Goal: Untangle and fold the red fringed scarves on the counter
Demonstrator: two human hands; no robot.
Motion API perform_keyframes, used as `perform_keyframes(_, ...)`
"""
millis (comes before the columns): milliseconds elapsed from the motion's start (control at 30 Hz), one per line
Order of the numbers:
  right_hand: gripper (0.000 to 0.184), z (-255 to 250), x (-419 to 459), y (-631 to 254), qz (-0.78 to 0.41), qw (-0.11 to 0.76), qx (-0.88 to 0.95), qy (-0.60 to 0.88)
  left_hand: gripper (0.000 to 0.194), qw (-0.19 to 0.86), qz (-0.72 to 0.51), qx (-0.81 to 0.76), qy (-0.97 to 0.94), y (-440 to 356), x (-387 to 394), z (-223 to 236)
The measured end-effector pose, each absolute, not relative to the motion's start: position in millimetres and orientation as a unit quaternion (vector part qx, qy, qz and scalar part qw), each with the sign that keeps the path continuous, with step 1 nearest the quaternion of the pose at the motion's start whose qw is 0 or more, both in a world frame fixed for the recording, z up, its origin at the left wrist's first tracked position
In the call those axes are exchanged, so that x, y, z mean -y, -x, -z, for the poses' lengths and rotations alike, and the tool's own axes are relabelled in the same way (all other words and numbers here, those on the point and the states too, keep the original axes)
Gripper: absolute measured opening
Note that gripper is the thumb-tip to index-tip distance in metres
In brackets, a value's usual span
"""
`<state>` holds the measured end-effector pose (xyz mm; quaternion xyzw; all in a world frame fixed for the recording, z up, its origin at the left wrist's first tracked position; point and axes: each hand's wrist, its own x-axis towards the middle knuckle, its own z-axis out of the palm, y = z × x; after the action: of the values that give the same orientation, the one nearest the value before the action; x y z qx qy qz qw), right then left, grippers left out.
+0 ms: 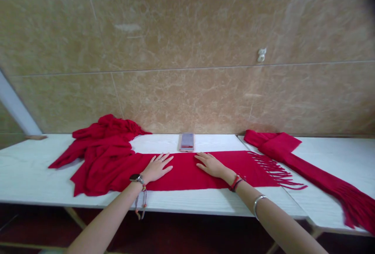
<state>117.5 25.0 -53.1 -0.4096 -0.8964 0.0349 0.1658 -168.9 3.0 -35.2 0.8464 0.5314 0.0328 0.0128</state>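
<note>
A red scarf (181,172) lies across the white table, its middle flat and its fringe spread out at the right end. Toward the left it runs into crumpled red cloth (102,168); where one piece ends and another begins I cannot tell. My left hand (156,168) rests flat on the scarf near those folds, fingers spread. Palm down on the flat stretch farther right is my right hand (212,165), its fingers stretched out. Neither hand grips the fabric.
A phone (187,142) lies behind the scarf, near the tiled wall (187,70). Another red fringed scarf (299,164), folded narrow, stretches over the right-hand table (336,148) to its front edge. A white socket-like fitting (261,55) is on the wall.
</note>
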Motion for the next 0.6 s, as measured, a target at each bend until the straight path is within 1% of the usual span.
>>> perform_keyframes(100,0.048,52.7,-28.2,-123.8,-0.034,0.17,0.887,0.428,0.054,0.009,-0.039,-0.533,-0.845,169.5,-2.3,36.6)
perform_keyframes(200,0.048,49.3,-35.3,-138.8,-0.017,0.161,0.851,0.5,0.054,0.018,-0.037,-0.535,-0.844,171.3,-2.9,35.8)
perform_keyframes(300,0.042,51.1,-44.1,-157.6,-0.021,0.134,0.801,0.583,0.052,0.059,-0.021,-0.55,-0.833,167.8,-9.6,31.6)
perform_keyframes(367,0.038,54.7,-47.7,-165.3,-0.03,0.128,0.788,0.601,0.05,0.061,-0.029,-0.576,-0.815,158.7,-19.2,28.2)
perform_keyframes(433,0.035,56.7,-48.3,-167.1,-0.027,0.136,0.786,0.602,0.046,0.029,-0.066,-0.588,-0.806,145.4,-32.1,25.7)
perform_keyframes(500,0.032,55.2,-46.5,-165.5,-0.02,0.143,0.781,0.608,0.038,-0.003,-0.116,-0.574,-0.811,132.5,-45.7,24.8)
perform_keyframes(600,0.025,48.6,-43.5,-162.9,-0.01,0.146,0.768,0.624,0.025,-0.014,-0.18,-0.554,-0.812,126.0,-61.7,26.4)
